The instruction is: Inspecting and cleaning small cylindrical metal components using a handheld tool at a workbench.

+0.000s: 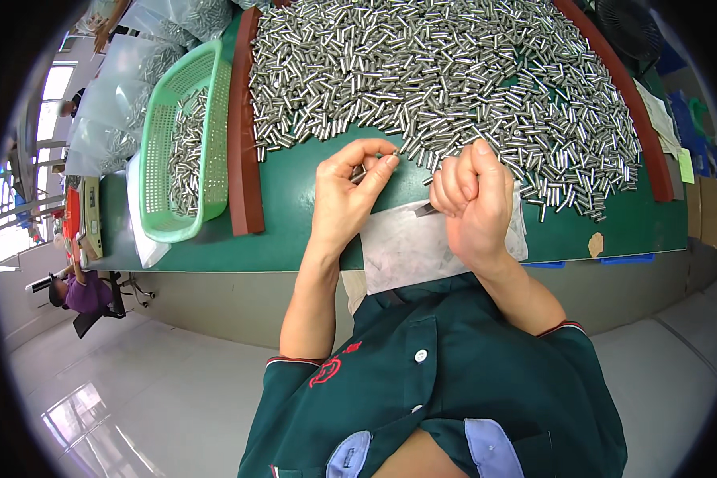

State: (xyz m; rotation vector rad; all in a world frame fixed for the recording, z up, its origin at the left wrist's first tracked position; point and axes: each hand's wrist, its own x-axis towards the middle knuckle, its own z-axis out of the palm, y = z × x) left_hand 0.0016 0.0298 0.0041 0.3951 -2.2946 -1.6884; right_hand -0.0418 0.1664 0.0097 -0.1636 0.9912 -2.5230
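Note:
My left hand (344,191) is closed in a pinch, with the end of a small metal pin (395,152) showing at the thumb and index fingertips. More metal shows between its curled fingers, partly hidden. My right hand (478,199) makes a fist around a tool whose short, flat, dark blade (425,210) sticks out to the left; its handle is hidden, so I cannot tell its exact kind. Both hands hover at the near edge of a wide heap of shiny cylindrical metal pins (438,80). Below them a smudged white sheet (406,251) lies over the table edge.
Brown-red rails (244,151) border the heap on the green table (295,211). Left of them stands a light green perforated basket (153,225) partly filled with pins. Clear bags (107,115) of metal parts lie beyond it. A fan (628,28) is far right; a person in purple (88,293) sits far left.

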